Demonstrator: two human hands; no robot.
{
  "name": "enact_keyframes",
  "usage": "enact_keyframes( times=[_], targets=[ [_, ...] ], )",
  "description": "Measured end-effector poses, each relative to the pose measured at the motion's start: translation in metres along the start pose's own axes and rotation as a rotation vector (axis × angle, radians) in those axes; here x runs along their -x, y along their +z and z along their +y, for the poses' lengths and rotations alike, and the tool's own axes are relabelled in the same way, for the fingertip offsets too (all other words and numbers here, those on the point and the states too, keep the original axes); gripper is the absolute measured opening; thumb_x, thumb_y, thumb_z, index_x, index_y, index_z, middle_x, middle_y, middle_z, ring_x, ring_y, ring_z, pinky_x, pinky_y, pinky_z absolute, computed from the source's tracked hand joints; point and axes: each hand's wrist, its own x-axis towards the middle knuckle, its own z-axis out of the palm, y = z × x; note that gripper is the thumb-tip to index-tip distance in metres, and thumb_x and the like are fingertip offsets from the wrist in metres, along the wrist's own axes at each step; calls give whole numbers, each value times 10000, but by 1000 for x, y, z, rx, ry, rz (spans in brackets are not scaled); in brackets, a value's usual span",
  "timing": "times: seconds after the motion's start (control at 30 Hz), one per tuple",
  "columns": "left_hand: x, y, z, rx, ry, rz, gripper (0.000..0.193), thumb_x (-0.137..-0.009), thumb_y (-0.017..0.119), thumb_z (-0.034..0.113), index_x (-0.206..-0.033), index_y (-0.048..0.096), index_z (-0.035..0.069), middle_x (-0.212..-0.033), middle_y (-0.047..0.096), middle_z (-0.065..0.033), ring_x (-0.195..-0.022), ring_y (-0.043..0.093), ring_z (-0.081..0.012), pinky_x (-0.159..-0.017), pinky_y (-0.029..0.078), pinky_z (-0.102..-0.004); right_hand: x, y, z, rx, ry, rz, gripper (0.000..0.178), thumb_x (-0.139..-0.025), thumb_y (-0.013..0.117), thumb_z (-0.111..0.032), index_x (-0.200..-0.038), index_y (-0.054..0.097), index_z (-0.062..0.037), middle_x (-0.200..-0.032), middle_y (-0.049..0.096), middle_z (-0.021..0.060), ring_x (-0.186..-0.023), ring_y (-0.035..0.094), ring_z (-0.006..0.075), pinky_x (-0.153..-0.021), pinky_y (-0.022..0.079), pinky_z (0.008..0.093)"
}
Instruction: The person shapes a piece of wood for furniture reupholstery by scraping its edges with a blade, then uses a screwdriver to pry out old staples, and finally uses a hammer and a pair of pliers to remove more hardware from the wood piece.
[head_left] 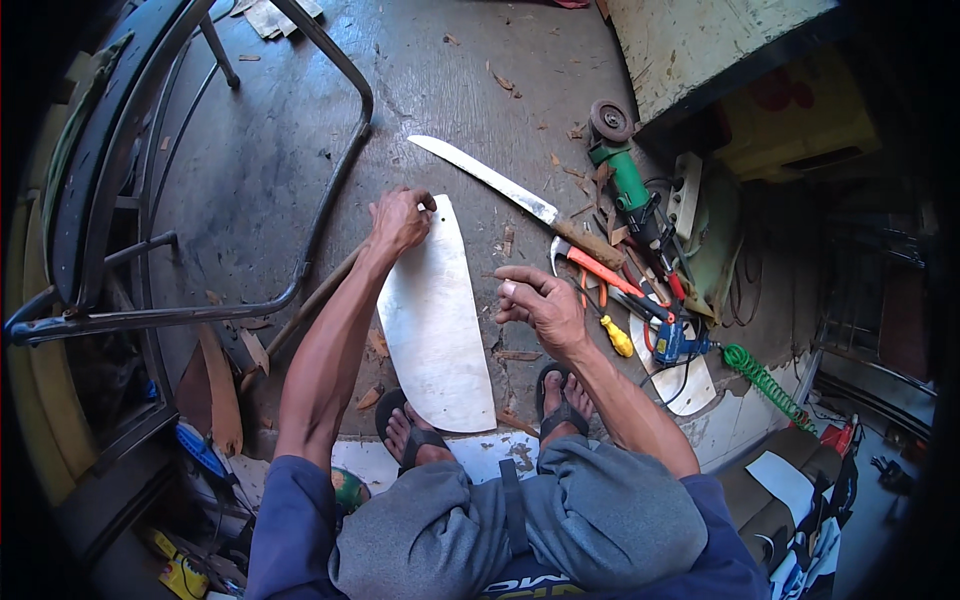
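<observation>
A white curved panel (440,310) lies lengthwise on the floor in front of my feet, with small holes near its ends. My left hand (402,218) is closed at its upper left edge, fingers bent beside the top hole. Under my left forearm runs a wooden stick (318,308); whether it reaches the hand is hidden. To the right of the panel, raised off it, my right hand (545,308) is pinched. A thin dark bit shows at its fingertips, too small to name. Beyond both hands rests a long-bladed knife (490,182) with a wooden handle.
A metal-framed chair (335,190) stands at the left. On the right lie a green angle grinder (625,175), an orange-handled hammer (605,270), a yellow screwdriver (616,336), a blue air tool (678,343) with a green coiled hose (760,380), and another white panel (688,388). Wood scraps are scattered around.
</observation>
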Motion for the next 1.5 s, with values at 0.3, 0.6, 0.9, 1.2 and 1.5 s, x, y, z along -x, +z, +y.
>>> enact_keyframes(
  times=[0.3,0.6,0.9,1.2,1.5],
  targets=[
    [75,-83,74,360,19,29,167,-920,717,152,-1059,767,73,-1027,715,-155,-967,689,-307,-870,535,-409,13,19,-43,472,-338,3,245,-990,708,-142,-1184,722,8,-1041,749,119,-862,729,183,-775,586,312],
    [137,-103,115,452,190,205,176,-923,713,90,-1075,757,11,-967,762,-122,-889,726,-182,-825,564,-331,23,44,-47,676,-693,146,162,-901,793,-127,-1054,795,-72,-1049,685,113,-956,692,235,-780,572,355],
    [174,-132,149,401,282,387,153,-893,720,13,-1041,755,-8,-986,748,-140,-908,738,-238,-836,567,-337,51,65,-70,407,-443,88,296,-949,775,-119,-1204,662,-18,-1019,728,95,-935,707,140,-767,590,284],
    [248,-203,194,1306,228,267,140,-964,703,-1,-1099,705,-41,-1017,741,-114,-967,734,-189,-876,573,-301,100,59,-128,297,-802,-219,226,-887,810,-25,-1095,724,-4,-1020,761,95,-935,728,166,-832,579,321],
    [245,-176,175,959,321,216,148,-913,766,-24,-1058,756,-52,-983,774,-103,-927,716,-124,-832,570,-271,111,60,-139,883,-1472,-311,306,-747,786,-131,-1047,770,-74,-1003,673,70,-933,717,242,-837,592,400]
  ],
)
